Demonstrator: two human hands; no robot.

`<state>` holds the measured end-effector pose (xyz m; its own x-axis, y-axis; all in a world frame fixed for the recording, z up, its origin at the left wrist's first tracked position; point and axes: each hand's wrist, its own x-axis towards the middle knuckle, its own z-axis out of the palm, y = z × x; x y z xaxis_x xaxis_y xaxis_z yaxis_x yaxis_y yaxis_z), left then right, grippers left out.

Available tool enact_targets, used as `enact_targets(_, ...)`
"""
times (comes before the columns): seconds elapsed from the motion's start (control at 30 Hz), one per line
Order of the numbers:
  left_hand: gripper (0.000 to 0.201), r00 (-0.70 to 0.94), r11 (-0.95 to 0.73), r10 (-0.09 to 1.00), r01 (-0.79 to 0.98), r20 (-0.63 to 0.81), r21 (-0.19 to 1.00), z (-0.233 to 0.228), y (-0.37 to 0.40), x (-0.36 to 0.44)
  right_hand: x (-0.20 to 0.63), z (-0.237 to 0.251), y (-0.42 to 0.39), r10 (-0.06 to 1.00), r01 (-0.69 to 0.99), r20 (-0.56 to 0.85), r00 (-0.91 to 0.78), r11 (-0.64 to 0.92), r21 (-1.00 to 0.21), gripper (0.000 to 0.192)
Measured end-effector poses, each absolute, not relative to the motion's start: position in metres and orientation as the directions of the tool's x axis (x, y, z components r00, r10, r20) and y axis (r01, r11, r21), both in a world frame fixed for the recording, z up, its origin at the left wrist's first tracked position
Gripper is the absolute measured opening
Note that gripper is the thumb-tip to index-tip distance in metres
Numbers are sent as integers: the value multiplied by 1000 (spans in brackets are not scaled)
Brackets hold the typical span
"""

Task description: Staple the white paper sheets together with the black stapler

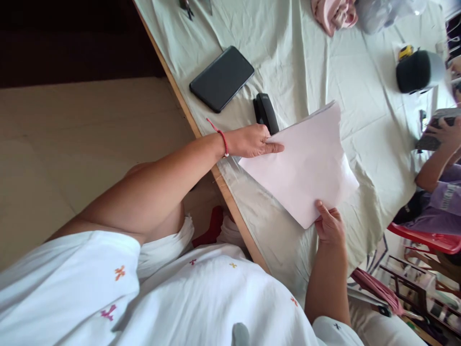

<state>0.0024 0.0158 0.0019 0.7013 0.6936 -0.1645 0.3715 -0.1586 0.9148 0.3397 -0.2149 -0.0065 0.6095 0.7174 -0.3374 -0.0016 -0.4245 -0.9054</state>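
At centre frame, left hand pinches the upper-left corner of a stack of white paper, thumb under, fingers flat on top. Red string bracelet on that wrist. Right hand grips the near edge of the same stack, thumb on top of the sheets, fingers curled underneath. Paper is tilted, held just above the table, its lower-left edge close to the cloth; several sheets show at the far edge.

Just behind the left hand, touching the paper's corner region, a black stapler lies on the pale green tablecloth. Farther left, near the wooden table edge, a black tablet or phone lies face up. Far side: crumpled pink cloth, beside it a clear plastic bag. Far right: dark round speaker-like object, cannot tell exactly what.

Right edge: another person's hand holds a dark device, purple garment below, red plastic chair under them. White embroidered top fills the near foreground.
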Motion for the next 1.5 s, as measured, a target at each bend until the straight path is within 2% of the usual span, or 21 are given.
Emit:
enact_targets(0.1, 70, 751, -176, 639, 353, -166, 919, 4, 14, 6, 359, -4, -219, 702, 70, -272, 658, -417, -906, 75)
enact_targets(0.2, 71, 801, -201, 576, 329, -161, 923, 6, 12, 13, 374, 7, -214, 680, 367, 18, 733, -373, -852, 97)
enact_targets(0.27, 71, 823, -219, 544, 325, -161, 920, 6, 11, 18, 379, 18, -206, 719, 584, 198, 667, -338, -738, 103)
enact_targets(0.3, 71, 832, -227, 530, 325, -164, 918, 6, 10, 21, 379, 24, -202, 764, 654, 234, 601, -302, -693, 102)
enact_targets(0.43, 70, 873, -222, 456, 302, -175, 927, 8, 5, 30, 371, 49, -188, 934, 766, 175, 311, -138, -628, 94)
enact_targets(0.47, 70, 885, -212, 433, 285, -172, 935, 9, 4, 32, 369, 54, -186, 949, 801, 133, 286, -160, -578, 89)
enact_targets(0.53, 70, 903, -183, 400, 247, -158, 952, 11, 1, 33, 364, 62, -184, 957, 827, 55, 286, -217, -518, 65)
enact_targets(0.6, 70, 906, -152, 396, 229, -153, 962, 12, 0, 31, 361, 64, -184, 946, 787, 29, 324, -252, -563, 45)
enact_targets(0.67, 64, 900, -147, 407, 237, -160, 960, 14, 2, 27, 358, 61, -186, 913, 690, 52, 405, -268, -672, 45)
enact_targets(0.73, 50, 903, -179, 397, 253, -166, 951, 14, 7, 21, 356, 54, -188, 860, 561, 56, 507, -280, -779, 42)
enact_targets(0.87, 21, 906, -233, 376, 297, -196, 926, 13, 18, 10, 352, 40, -193, 802, 314, -67, 594, -308, -898, 43)
enact_targets(1.0, 14, 873, -211, 419, 362, -250, 908, 10, 25, 4, 349, 32, -190, 781, 183, -201, 592, -373, -910, 49)
enact_targets(1.2, 15, 767, -110, 562, 442, -311, 890, 9, 33, -8, 346, 26, -173, 722, 19, -393, 570, -489, -872, 62)
enact_targets(1.4, 33, 731, -46, 582, 466, -355, 884, 11, 42, -37, 345, 22, -157, 708, -37, -499, 499, -558, -829, 62)
enact_targets(1.5, 44, 675, -42, 672, 444, -304, 895, 18, 44, -51, 341, 21, -149, 701, -45, -522, 487, -576, -816, 63)
